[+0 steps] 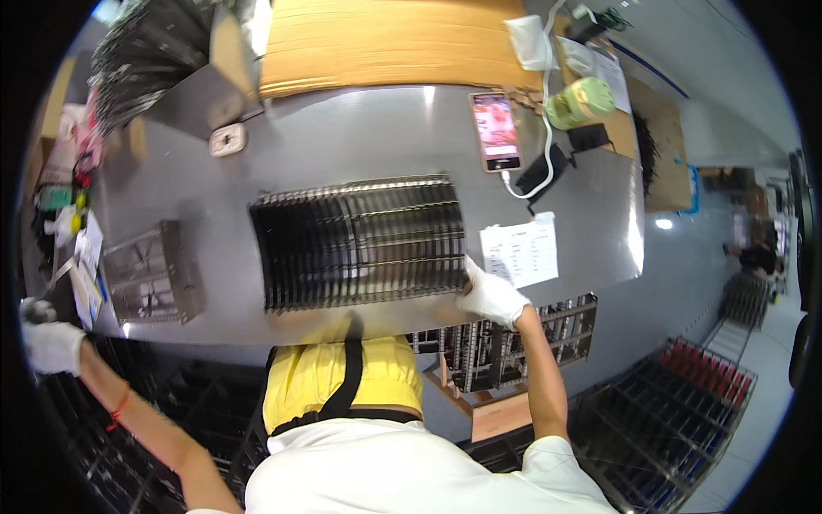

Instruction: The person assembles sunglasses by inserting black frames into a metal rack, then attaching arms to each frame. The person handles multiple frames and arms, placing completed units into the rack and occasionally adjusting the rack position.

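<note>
A dark slotted metal rack (pixel 360 244), with many thin parallel slats, lies on the steel table in front of me. My right hand (pixel 495 295), in a white glove, is closed on the near right corner of this rack. My left hand (pixel 53 347), also gloved in white, is stretched far out to the left, past the table's edge. Beside its fingers is a blurred grey object (pixel 38 310); whether the hand holds it is unclear at the picture's rim.
A smaller metal frame (pixel 145 274) lies on the table's left. Toward the right are a paper sheet (pixel 522 248), a plugged-in phone (pixel 495 133) and a green bottle (pixel 582 103). Cardboard (pixel 368 43) lines the back. Metal racks (pixel 514 343) stand below the near edge.
</note>
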The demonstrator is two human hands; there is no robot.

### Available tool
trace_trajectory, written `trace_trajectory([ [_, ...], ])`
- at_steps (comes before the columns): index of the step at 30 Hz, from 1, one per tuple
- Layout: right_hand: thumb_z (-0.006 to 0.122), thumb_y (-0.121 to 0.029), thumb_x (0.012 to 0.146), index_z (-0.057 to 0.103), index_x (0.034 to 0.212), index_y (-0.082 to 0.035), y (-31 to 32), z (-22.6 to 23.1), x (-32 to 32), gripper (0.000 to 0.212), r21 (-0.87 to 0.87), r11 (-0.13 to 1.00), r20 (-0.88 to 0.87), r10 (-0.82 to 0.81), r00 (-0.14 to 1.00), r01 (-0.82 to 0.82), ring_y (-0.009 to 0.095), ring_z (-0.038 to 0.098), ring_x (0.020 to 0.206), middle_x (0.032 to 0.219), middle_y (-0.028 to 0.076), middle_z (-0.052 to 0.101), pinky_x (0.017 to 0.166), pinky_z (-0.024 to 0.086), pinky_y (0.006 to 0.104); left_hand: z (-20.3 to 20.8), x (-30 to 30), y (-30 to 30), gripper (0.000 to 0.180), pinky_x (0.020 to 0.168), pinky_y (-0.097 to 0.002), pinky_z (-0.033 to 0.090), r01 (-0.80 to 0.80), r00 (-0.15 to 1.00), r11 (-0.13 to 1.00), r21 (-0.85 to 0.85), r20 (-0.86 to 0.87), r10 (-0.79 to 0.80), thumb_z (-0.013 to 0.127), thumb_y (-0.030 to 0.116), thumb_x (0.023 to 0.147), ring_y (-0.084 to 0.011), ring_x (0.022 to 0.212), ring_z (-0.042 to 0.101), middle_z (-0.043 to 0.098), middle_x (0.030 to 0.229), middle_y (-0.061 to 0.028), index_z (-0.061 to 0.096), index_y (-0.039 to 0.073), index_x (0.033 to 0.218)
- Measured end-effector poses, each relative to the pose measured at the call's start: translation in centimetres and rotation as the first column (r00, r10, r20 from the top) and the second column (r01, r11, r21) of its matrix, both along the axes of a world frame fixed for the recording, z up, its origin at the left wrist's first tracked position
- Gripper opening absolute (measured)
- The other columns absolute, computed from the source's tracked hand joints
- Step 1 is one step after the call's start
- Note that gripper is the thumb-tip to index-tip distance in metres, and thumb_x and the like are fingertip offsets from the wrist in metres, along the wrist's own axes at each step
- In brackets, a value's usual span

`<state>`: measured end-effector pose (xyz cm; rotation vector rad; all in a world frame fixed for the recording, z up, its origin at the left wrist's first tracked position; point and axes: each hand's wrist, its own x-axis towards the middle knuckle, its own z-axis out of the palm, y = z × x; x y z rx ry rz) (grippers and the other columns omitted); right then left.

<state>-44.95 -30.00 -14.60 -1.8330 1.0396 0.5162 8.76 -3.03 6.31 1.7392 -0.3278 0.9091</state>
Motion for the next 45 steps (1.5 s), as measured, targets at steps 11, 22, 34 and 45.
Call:
trace_trajectory([
  [11,0.068,-0.023,0.087,0.065,0.109,0.001,3.0,-4.5,2.4,0.033,-0.41,0.912,-0.082,-0.046,0.996,0.008,0.041,0.069,0.087,0.092,0.025,0.071,0.078,0.055,0.0447,-18.6,-15.7,5.6,0.028,0.054,-0.0256,0.043,0.29,0.691,0.923,-0.253,-0.612,-0.385,0.043,0.032,0.108,-0.0123,0.06,0.055,0.06,0.083,-0.0061,0.051,0.005,0.103],
  [22,0.067,-0.033,0.088,0.063,0.11,0.001,4.7,-7.4,5.1,0.041,-0.643,0.763,-0.01,0.088,0.996,-0.074,0.043,0.066,0.097,0.099,0.026,0.07,0.085,0.052,0.0473,-18.4,-18.3,15.2,0.025,0.05,-0.0216,0.04,0.194,0.742,0.832,-0.52,-0.477,-0.471,0.045,0.029,0.108,-0.0085,0.056,0.05,0.059,0.077,-0.0046,0.05,0.007,0.096],
  [34,0.062,-0.017,0.098,0.055,0.141,-0.008,15.2,6.5,14.8,0.045,-0.065,0.893,0.253,0.447,0.858,-0.446,0.008,0.059,0.085,0.092,-0.003,0.065,0.084,0.052,0.0266,-24.5,-16.7,17.7,0.017,0.055,-0.0216,0.047,0.08,0.577,0.611,-0.788,-0.463,-0.673,0.045,0.02,0.107,-0.0103,0.062,0.057,0.062,0.085,-0.009,0.049,0.005,0.1],
  [45,0.05,-0.055,0.095,0.04,0.149,-0.007,14.7,1.0,26.1,0.072,-0.898,0.064,-0.063,0.96,0.271,-0.436,0.039,0.03,0.145,0.155,0.018,0.037,0.12,0.021,0.0527,-33.1,-17.2,15.9,0.022,0.053,-0.0267,0.056,-0.224,0.438,0.595,-0.771,-0.626,-0.645,0.042,0.024,0.106,-0.0178,0.058,0.065,0.066,0.08,-0.0108,0.05,0.006,0.095],
])
